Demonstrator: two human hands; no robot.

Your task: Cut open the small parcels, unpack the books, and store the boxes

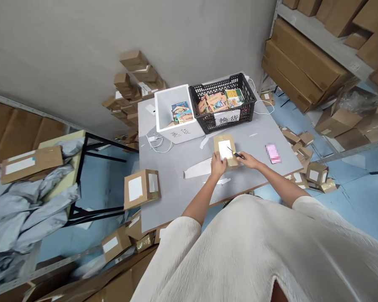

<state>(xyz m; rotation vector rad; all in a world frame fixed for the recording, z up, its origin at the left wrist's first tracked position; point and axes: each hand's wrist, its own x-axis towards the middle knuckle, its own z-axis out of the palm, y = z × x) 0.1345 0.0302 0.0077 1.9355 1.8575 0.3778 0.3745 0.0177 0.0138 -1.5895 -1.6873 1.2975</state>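
Note:
A small taped cardboard box (pixel 219 139) with a white label (pixel 224 149) lies on the grey table in front of me. My left hand (pixel 219 164) grips its near left corner, fingers bent against the cardboard. In my right hand (pixel 247 160) is a yellow-and-black box cutter (pixel 237 154), its blade pointing left over the label. Whether the blade touches the box I cannot tell. A white paper strip (pixel 198 168) lies flat to the left of my left hand.
Behind the box stand a white foam bin (pixel 182 135) and a black plastic crate (pixel 253 110), both holding books. Another cardboard box (pixel 142 187) sits at the table's left edge. A pink item (pixel 273 153) lies at the right. Boxes fill the shelves and floor around.

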